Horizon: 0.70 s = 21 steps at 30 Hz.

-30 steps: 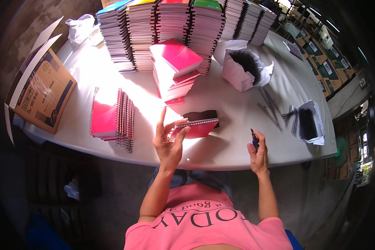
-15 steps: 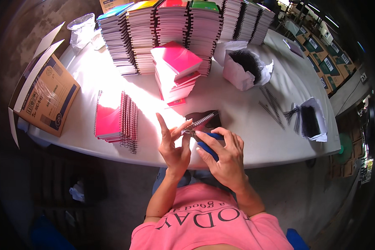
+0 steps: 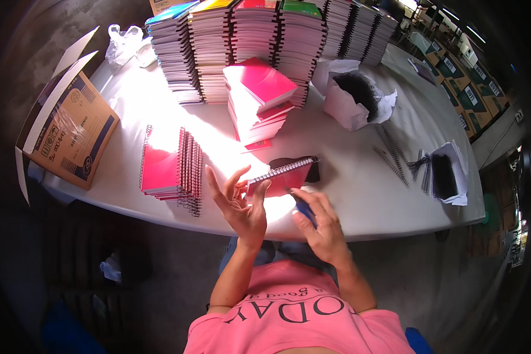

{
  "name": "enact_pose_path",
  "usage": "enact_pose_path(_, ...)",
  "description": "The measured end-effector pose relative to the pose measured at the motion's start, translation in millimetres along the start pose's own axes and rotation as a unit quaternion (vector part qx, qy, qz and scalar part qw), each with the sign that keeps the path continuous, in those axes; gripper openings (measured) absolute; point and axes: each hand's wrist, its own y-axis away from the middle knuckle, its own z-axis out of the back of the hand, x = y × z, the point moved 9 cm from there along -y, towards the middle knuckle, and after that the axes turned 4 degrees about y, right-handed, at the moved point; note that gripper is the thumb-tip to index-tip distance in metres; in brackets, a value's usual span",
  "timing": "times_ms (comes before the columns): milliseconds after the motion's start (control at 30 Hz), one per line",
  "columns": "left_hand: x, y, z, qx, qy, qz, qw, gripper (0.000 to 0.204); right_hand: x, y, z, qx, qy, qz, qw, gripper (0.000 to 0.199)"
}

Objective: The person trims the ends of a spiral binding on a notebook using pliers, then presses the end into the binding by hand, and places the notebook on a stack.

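A red spiral notebook point(image 3: 289, 179) stands tilted in front of me with its wire-bound edge uppermost. My left hand point(image 3: 240, 203) grips its left end between the thumb and some fingers, while other fingers stretch out. In my right hand point(image 3: 323, 226) are blue-handled pliers point(image 3: 304, 209), their tip close to the notebook's lower side; the fingers hide much of the handles. Beneath and behind the notebook lies a dark flat item point(image 3: 314, 171), partly covered.
Left of my hands sits a stack of red spiral notebooks point(image 3: 161, 169), beside an open carton point(image 3: 71, 133). Unbound red-covered pads point(image 3: 259, 88) pile up ahead, before tall notebook stacks point(image 3: 209, 59). Loose black spirals point(image 3: 390, 147) and paper-wrapped spiral bundles point(image 3: 360, 94) lie to the right.
The pliers have come away from the coil's left end and dropped lower right. The notebook has turned so its red cover shows, and my left hand has shifted left along it.
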Motion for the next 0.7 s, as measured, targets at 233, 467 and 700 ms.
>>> enact_pose_path(233,22,-12,24,-0.044,0.214,0.153,0.964,0.071,-94,28,38,-0.028,0.426,-0.158,0.89,0.052)
enact_pose_path(467,-13,-21,53,-0.057,0.238,0.077,0.967,0.055,-6,-54,-25,0.001,-0.339,0.009,0.941,0.058)
enact_pose_path(700,-65,-64,142,-0.14,-0.074,-0.048,0.986,0.046,95,-156,-71,0.035,-0.439,0.046,0.897,0.045)
